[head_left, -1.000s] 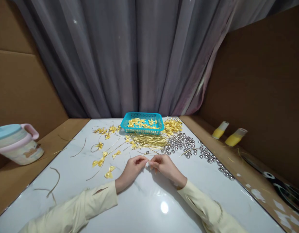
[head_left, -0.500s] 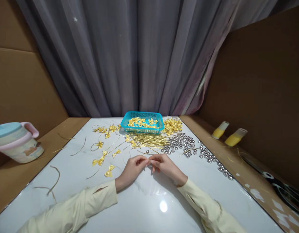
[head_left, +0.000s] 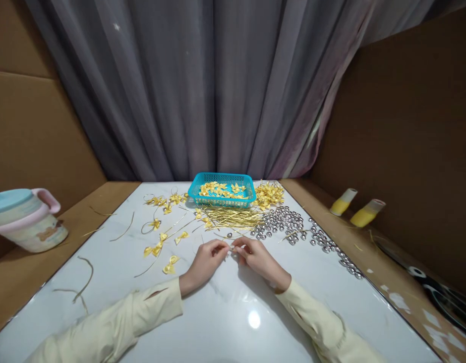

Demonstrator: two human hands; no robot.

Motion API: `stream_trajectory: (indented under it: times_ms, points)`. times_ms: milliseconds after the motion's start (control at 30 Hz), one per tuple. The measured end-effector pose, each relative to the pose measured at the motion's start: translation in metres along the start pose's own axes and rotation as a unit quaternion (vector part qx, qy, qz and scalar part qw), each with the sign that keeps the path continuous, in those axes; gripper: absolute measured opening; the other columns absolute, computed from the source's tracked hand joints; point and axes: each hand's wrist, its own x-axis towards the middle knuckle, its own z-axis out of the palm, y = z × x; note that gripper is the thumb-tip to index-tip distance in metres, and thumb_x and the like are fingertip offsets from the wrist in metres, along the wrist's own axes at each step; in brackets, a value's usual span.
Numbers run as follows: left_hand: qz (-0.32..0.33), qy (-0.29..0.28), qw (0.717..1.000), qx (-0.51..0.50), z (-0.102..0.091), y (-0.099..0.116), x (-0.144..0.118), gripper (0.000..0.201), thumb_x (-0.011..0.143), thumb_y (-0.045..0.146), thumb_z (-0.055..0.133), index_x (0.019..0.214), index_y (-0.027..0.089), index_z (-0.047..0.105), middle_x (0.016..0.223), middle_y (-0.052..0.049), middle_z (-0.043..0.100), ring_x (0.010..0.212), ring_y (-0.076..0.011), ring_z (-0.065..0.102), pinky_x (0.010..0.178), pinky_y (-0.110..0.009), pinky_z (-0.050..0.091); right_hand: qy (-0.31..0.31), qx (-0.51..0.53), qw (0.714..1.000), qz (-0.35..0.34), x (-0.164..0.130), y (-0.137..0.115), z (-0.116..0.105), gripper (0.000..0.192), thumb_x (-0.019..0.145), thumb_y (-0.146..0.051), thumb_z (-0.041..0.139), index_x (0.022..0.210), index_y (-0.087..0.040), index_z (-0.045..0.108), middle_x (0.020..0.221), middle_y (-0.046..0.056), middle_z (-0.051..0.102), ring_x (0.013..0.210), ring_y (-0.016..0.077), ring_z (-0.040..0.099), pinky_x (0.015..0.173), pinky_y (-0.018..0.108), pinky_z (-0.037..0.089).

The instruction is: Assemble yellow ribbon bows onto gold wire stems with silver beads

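Observation:
My left hand (head_left: 207,261) and my right hand (head_left: 258,258) meet fingertip to fingertip above the white table (head_left: 218,322). Both are pinched on something small and pale between them, too small to name. Just beyond the fingers lies a single silver bead (head_left: 229,235). Gold cords (head_left: 233,218) lie in a bundle farther back, and a pile of silver beads (head_left: 284,222) spreads to the right of it. Left of my left hand are loose yellow ribbon bows (head_left: 171,264), some with cord attached.
A turquoise basket (head_left: 222,202) of yellow bows stands at the back, beside a heap of more bows (head_left: 270,195). A lidded cup (head_left: 26,222) is at the left; two yellow-and-white tubes (head_left: 367,213) and black scissors (head_left: 437,290) are at the right. Curved cord pieces (head_left: 90,277) lie at left.
My fingertips have drawn slightly apart, so a bit of the small pale thing shows between them. My right hand's lower fingers have curled in. The other things stay put.

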Motion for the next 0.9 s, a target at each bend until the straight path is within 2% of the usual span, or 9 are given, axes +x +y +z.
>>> stream_trajectory:
  times_ms: [100, 267, 433, 533, 600, 667, 767, 900]
  points:
    - [0.002, -0.004, 1.0, 0.001, -0.0001, -0.0002, 0.0009, 0.018, 0.079, 0.027, 0.052, 0.075, 0.015, 0.064, 0.07, -0.003, 0.063, 0.064, -0.0149, 0.054, 0.06, -0.023, 0.04, -0.002, -0.022, 1.0, -0.01, -0.0007, -0.0013, -0.0006, 0.018, 0.081, -0.015, 0.047, 0.086, -0.012, 0.064, 0.049, -0.002, 0.055, 0.042, 0.0094, 0.045, 0.047, 0.02, 0.035]
    - [0.008, -0.013, 1.0, 0.003, -0.0008, 0.0001, -0.0001, 0.018, 0.08, 0.026, 0.052, 0.076, 0.015, 0.065, 0.071, -0.003, 0.063, 0.065, -0.0148, 0.054, 0.06, -0.023, 0.04, -0.001, -0.055, 0.998, -0.039, -0.0011, -0.0014, 0.0007, 0.02, 0.082, -0.019, 0.049, 0.082, -0.012, 0.068, 0.052, 0.0, 0.058, 0.047, 0.0105, 0.048, 0.048, 0.02, 0.036]
    - [0.007, -0.014, 1.0, -0.001, -0.0008, 0.0007, -0.001, 0.017, 0.079, 0.026, 0.053, 0.075, 0.015, 0.065, 0.067, -0.002, 0.061, 0.063, -0.014, 0.052, 0.059, -0.023, 0.038, 0.023, -0.104, 0.991, -0.082, -0.0004, 0.0031, 0.0028, 0.02, 0.079, -0.012, 0.049, 0.069, -0.013, 0.066, 0.048, 0.0, 0.057, 0.048, 0.0115, 0.05, 0.051, 0.02, 0.037]
    - [0.0, -0.016, 1.0, -0.012, -0.0007, 0.0016, -0.0003, 0.017, 0.079, 0.026, 0.053, 0.074, 0.015, 0.065, 0.066, -0.001, 0.059, 0.061, -0.0136, 0.051, 0.058, -0.023, 0.038, 0.042, -0.139, 0.983, -0.11, 0.0001, 0.0054, 0.0038, 0.021, 0.076, -0.005, 0.047, 0.068, -0.014, 0.064, 0.051, 0.001, 0.06, 0.052, 0.0129, 0.053, 0.053, 0.021, 0.04]
    - [-0.009, -0.018, 1.0, -0.022, -0.0006, 0.0018, 0.0003, 0.017, 0.078, 0.027, 0.053, 0.074, 0.015, 0.064, 0.064, -0.001, 0.058, 0.059, -0.0131, 0.05, 0.056, -0.022, 0.038, 0.054, -0.162, 0.976, -0.134, 0.0004, 0.0063, 0.0041, 0.022, 0.076, -0.003, 0.046, 0.073, -0.014, 0.064, 0.065, 0.004, 0.066, 0.063, 0.0154, 0.059, 0.06, 0.024, 0.044]
    - [-0.017, -0.019, 0.999, -0.033, -0.0006, 0.0015, 0.001, 0.017, 0.078, 0.028, 0.053, 0.074, 0.015, 0.063, 0.062, 0.0, 0.057, 0.057, -0.0126, 0.049, 0.055, -0.022, 0.037, 0.06, -0.183, 0.968, -0.163, 0.0004, 0.0068, 0.0041, 0.022, 0.077, -0.002, 0.046, 0.078, -0.015, 0.064, 0.089, 0.009, 0.068, 0.081, 0.0185, 0.062, 0.071, 0.027, 0.047]
    - [-0.027, -0.022, 0.998, -0.049, -0.0004, -0.0001, 0.0023, 0.018, 0.077, 0.03, 0.053, 0.073, 0.014, 0.062, 0.06, 0.001, 0.054, 0.056, -0.012, 0.047, 0.053, -0.022, 0.037, 0.058, -0.211, 0.954, -0.204, -0.0006, 0.0074, 0.0035, 0.023, 0.081, -0.003, 0.044, 0.08, -0.016, 0.063, 0.117, 0.01, 0.06, 0.101, 0.0204, 0.059, 0.082, 0.031, 0.048]
    - [-0.036, -0.024, 0.997, -0.066, -0.0005, -0.0019, 0.0042, 0.019, 0.076, 0.032, 0.053, 0.072, 0.014, 0.06, 0.058, 0.002, 0.052, 0.053, -0.0114, 0.045, 0.052, -0.023, 0.037, 0.047, -0.252, 0.934, -0.248, -0.0032, 0.0078, 0.0023, 0.026, 0.082, -0.003, 0.042, 0.086, -0.017, 0.064, 0.123, 0.008, 0.058, 0.105, 0.0212, 0.059, 0.084, 0.033, 0.049]
